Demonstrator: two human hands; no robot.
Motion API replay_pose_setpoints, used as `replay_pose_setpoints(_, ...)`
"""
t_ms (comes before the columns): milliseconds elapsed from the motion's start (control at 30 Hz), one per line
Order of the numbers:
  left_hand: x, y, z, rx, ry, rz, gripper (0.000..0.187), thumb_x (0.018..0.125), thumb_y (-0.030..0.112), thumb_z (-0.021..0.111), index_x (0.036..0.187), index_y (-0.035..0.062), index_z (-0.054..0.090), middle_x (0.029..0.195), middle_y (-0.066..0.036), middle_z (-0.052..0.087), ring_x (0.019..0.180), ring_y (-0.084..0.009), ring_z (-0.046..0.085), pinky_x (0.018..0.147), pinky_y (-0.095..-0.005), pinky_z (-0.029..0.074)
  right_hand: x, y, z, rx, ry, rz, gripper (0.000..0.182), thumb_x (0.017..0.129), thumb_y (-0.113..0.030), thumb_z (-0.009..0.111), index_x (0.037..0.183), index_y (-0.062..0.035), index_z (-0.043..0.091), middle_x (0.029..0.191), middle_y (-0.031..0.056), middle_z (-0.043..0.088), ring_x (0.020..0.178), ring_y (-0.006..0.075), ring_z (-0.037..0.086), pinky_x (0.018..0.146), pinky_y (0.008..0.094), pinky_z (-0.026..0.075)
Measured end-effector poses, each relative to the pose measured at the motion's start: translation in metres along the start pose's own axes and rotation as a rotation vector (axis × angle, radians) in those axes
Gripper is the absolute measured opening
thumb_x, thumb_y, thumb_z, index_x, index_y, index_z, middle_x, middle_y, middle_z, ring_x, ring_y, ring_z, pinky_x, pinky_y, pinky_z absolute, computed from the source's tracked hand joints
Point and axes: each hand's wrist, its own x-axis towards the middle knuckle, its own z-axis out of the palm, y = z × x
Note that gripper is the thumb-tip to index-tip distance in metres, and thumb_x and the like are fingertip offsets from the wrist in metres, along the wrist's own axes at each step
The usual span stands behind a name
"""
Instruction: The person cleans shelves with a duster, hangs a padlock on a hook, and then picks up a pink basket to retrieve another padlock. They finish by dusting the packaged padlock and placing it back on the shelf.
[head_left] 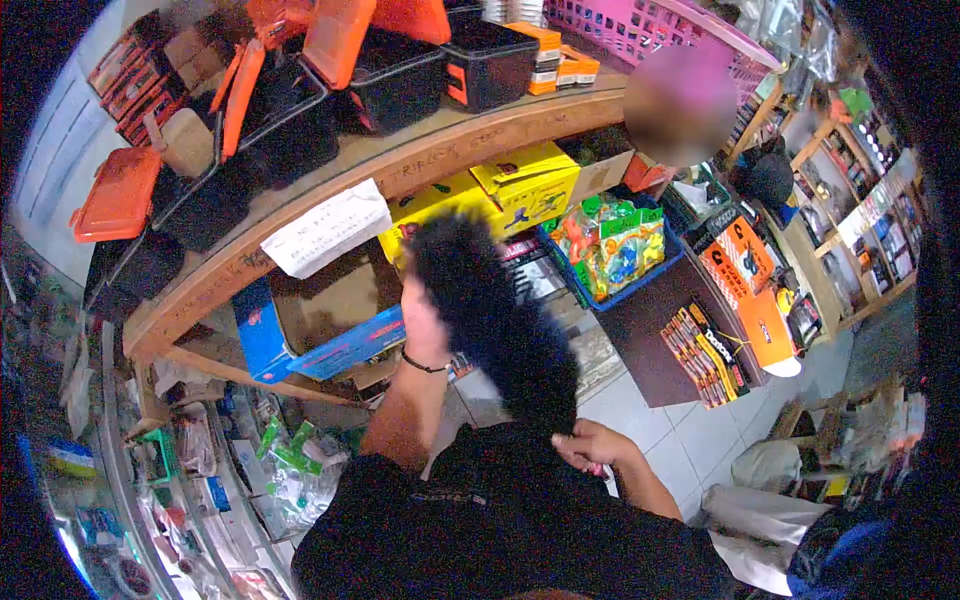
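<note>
I'm handling what may be a black fluffy duster [485, 290] at twelve o'clock, my left hand [425, 325] against it, fingertips blurred, grip unclear. My right hand [595, 445] curls at two (contents hidden). Moving it calls for care near the yellow carton [530, 190].

Floor [655, 450]: pale, square-tiled. Wooden counter [395, 168]: long, handwriting [490, 137] along its edge, spanning left to far centre. Shelving [878, 301]: wooden, stocked, far right. Racks [188, 505]: tiered, densely filled, near left. Pale panel [60, 150]: far left.
</note>
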Motion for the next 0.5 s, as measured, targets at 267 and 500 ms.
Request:
replay_pose_setpoints(267,-0.008,-0.028,0.014,-0.133,-0.063,0.047,0.058,0.086,0.049,0.029,0.124,0.0057,0.035,0.12,-0.014,0.046,0.106,-0.0306,0.047,0.087,-0.0432,0.04,0.002,0.026,-0.029,-0.123,-0.005,0.051,0.046,0.086,-0.037,0.046,0.05,-0.0087,0.04,0.042,0.0005,0.039,0.033,0.0091,0.036,0.032,0.0237,0.028)
replay_pose_setpoints(500,-0.007,-0.071,0.039,-0.224,0.135,0.077,0.055,0.084,0.048,0.034,0.124,0.0093,0.039,0.121,-0.011,0.046,0.106,-0.0269,0.046,0.092,-0.0412,0.036,-0.023,0.023,-0.102,-0.016,-0.122,-0.109,0.048,0.089,-0.036,0.041,0.049,-0.009,0.039,0.04,0.0003,0.037,0.03,0.0087,0.033,0.031,0.0233,0.026)
